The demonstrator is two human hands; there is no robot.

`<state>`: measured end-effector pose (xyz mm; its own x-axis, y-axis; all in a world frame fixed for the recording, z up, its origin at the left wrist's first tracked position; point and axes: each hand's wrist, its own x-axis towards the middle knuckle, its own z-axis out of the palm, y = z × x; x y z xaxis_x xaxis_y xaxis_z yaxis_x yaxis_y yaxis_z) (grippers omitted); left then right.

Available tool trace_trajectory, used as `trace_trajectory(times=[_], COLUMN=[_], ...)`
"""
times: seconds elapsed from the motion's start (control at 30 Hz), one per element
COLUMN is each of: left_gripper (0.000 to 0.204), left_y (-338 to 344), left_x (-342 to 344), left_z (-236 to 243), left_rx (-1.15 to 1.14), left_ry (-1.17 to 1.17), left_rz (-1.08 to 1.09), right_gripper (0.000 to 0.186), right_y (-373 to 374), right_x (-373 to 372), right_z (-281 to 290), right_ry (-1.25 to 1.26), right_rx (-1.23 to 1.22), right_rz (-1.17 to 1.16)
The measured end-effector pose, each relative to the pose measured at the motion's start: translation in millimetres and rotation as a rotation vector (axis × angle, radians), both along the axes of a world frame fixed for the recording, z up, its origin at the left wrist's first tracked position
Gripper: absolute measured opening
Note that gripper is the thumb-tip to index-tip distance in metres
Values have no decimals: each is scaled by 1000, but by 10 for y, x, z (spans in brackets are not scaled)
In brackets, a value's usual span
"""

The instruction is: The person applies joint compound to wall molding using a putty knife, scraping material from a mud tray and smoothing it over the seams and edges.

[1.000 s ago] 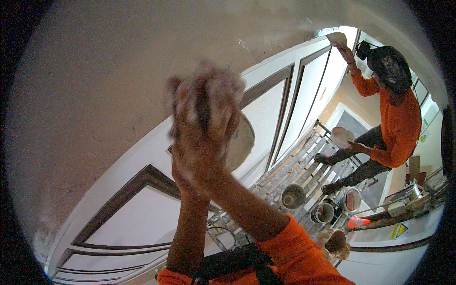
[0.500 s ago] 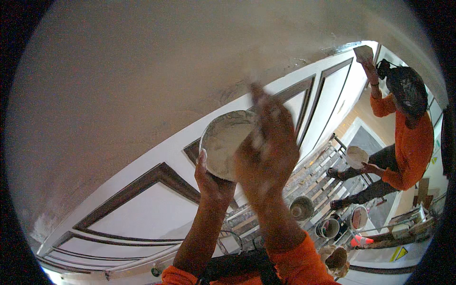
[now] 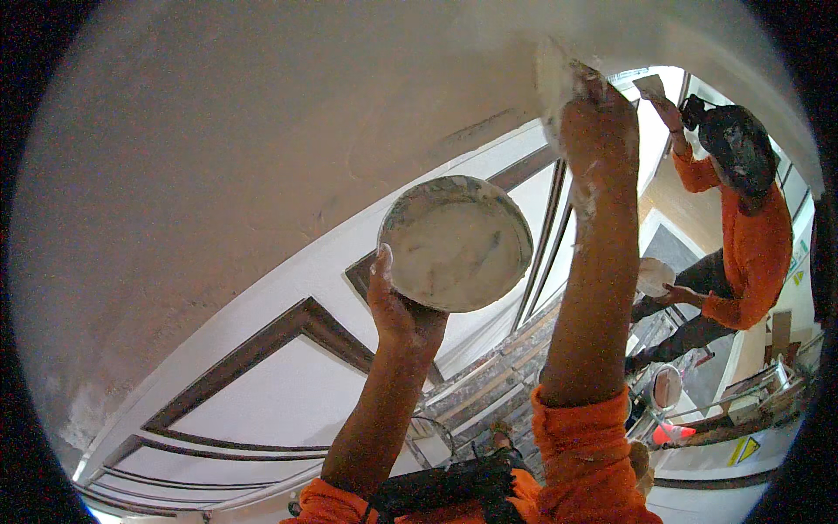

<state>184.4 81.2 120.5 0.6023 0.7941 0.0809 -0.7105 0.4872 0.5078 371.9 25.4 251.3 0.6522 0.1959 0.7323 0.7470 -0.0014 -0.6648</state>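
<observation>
My left hand (image 3: 406,314) holds up a round bowl (image 3: 528,249) from its near left side, thumb over the rim. Wet pale plaster (image 3: 454,249) covers the inside of the bowl. Farther up and to the right, my right hand (image 3: 602,131) is raised with its fingers closed round a plaster scraper (image 3: 550,83). The scraper's flat pale blade, smeared with plaster, is up at the ceiling (image 3: 262,131); its handle is mostly hidden in my fist. Plaster specks my right wrist. The ceiling is grey-brown with darker streaks and patches.
To the right, a co-worker in an orange top (image 3: 755,244) raises a flat scraper (image 3: 649,87) and holds another bowl (image 3: 655,277). Below are a slatted plank platform (image 3: 489,384), a bucket (image 3: 666,387) and an orange cone (image 3: 672,433). A white wall with dark-framed panels (image 3: 253,375) runs along the left.
My right hand has gone from beside the bowl up and right to the ceiling with the scraper. The bowl is now uncovered and slightly farther right. The co-worker's raised hand has shifted slightly.
</observation>
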Motion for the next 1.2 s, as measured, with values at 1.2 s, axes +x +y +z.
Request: trace_trajectory(times=[1.2], left_gripper=[57], left_y=[-199], left_x=[-925], left_z=[-320], left_rx=[-33], left_ry=[-64], left_rz=[167], right_gripper=[38], right_y=[-530], right_x=[-1769], right_z=[-833], right_ry=[185], right_rx=[276], right_rz=[661])
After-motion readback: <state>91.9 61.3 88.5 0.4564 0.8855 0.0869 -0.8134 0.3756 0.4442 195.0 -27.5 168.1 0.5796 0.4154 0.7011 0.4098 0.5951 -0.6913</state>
